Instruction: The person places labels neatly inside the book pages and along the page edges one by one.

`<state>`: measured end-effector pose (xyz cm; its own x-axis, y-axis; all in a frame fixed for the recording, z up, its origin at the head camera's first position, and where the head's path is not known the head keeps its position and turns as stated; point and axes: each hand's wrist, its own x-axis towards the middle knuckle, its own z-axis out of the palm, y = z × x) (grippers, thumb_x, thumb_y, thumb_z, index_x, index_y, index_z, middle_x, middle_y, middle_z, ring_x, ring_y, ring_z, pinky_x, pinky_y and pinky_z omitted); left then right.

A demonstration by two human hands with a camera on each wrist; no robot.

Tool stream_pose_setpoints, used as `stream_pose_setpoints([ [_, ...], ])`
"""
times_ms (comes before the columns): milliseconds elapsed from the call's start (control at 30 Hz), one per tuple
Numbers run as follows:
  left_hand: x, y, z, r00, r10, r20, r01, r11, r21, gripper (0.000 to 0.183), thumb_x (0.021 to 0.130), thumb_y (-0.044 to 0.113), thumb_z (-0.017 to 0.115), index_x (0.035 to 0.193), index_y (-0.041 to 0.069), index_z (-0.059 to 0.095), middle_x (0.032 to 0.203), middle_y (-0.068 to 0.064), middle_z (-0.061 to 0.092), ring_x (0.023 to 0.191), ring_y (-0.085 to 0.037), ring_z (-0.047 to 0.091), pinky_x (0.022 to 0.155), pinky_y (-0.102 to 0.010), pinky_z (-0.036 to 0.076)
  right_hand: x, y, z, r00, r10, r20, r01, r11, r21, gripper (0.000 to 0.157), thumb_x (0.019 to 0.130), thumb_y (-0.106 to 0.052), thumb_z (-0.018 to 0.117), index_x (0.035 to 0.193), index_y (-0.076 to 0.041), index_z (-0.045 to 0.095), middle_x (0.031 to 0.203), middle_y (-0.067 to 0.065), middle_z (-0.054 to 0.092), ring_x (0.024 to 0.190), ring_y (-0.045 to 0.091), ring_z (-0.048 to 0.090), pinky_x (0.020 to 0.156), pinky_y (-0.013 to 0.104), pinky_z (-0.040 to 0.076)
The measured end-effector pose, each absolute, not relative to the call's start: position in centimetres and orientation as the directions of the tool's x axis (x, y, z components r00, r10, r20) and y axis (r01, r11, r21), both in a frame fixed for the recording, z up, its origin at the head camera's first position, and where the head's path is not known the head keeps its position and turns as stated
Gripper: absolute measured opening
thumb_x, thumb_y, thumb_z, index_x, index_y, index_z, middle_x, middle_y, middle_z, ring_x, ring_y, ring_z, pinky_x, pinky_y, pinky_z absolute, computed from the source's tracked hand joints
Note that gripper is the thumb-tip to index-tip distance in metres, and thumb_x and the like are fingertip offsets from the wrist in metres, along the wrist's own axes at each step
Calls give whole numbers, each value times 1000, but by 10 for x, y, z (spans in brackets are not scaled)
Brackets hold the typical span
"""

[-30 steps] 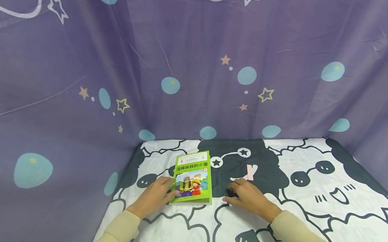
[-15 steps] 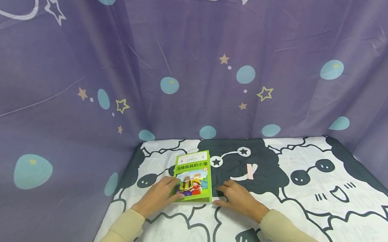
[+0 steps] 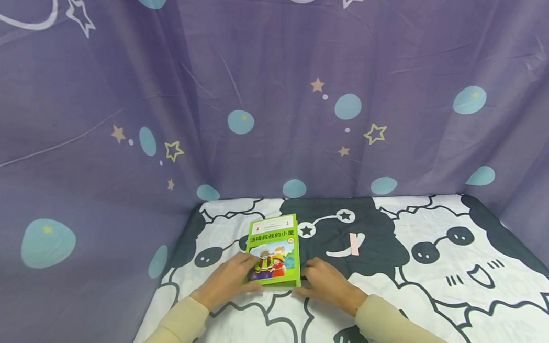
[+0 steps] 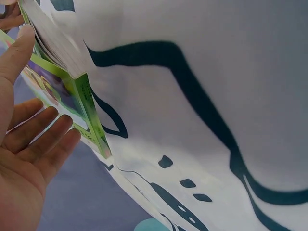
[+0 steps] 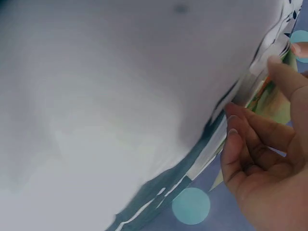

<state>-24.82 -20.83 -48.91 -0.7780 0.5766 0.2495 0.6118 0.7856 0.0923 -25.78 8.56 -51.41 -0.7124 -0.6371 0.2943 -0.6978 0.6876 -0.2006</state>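
A green book [image 3: 273, 232] with Chinese lettering and a cartoon of two figures lies face up on the patterned cloth, its cover slightly raised at the near edge. At its left side, my left hand [image 3: 231, 278] has its fingers on or beside the cover. In the left wrist view its thumb [image 4: 21, 45] is at the page edges, and the loose fingers sit beside the spine. My right hand [image 3: 326, 284] is at the book's near right corner. Its bent fingers [image 5: 236, 139] meet the page side in the right wrist view, with the thumb apart from them.
A white cloth [image 3: 478, 304] printed with black and white sheep covers the surface. Purple curtain [image 3: 266, 155] with stars and blue dots hangs behind it and on both sides.
My right hand has moved left from the cloth to the book's right edge. The left hand has shifted slightly at the book's left side; the book stays in place.
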Motion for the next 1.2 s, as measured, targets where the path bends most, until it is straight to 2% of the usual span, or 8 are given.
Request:
stream_pose_setpoints([
  [167,-247,-207,-490,-784,580,222,609,788,93,75,82,49,83,139,5,63,128,-8,64,116,-21,62,100,-37,55,-259,80,-513,-691,-651,314,-718,671,-188,27,79,-35,91,89,-12,80,72,-7,62,67,6,51,60,26,52],
  [333,-245,-204,-490,-780,589,211,614,785,81,69,86,45,83,137,4,64,128,-9,64,116,-22,63,100,-38,55,-258,77,-513,-701,-646,301,-709,675,-204,26,78,-30,92,89,-11,80,69,-8,61,63,4,47,58,24,50],
  [467,-244,-203,-490,-747,610,266,643,764,53,60,89,38,82,135,2,66,125,-9,65,112,-21,64,97,-37,57,-258,77,-513,-707,-638,305,-703,683,-199,26,77,-30,92,87,-10,80,67,-9,58,61,4,45,55,22,47],
  [700,-243,-202,-489,-637,624,452,703,711,8,46,91,25,75,129,1,68,118,-8,68,107,-19,66,91,-35,59,-258,77,-514,-688,-638,346,-716,673,-185,25,76,-29,93,82,-9,79,68,-7,60,61,4,46,55,24,48],
  [867,-245,-200,-485,-546,628,555,747,664,-16,53,89,17,73,138,1,60,128,-10,65,112,-22,65,95,-36,58,-258,77,-513,-694,-636,337,-713,670,-205,23,77,-27,92,82,-9,79,68,-7,60,62,4,46,55,24,48],
  [1033,-246,-197,-481,-484,646,591,756,649,-90,66,89,15,71,150,5,48,137,-13,59,113,-26,65,96,-38,57,-257,77,-512,-698,-634,331,-711,668,-220,23,77,-26,92,83,-8,79,68,-7,60,62,4,46,55,23,47],
  [1200,-247,-194,-481,-413,726,550,797,581,-167,57,90,8,70,145,17,57,137,-17,57,110,-27,66,94,-38,58,-257,78,-513,-695,-640,328,-714,666,-214,22,78,-26,92,84,-8,79,68,-7,60,61,3,46,55,23,47],
])
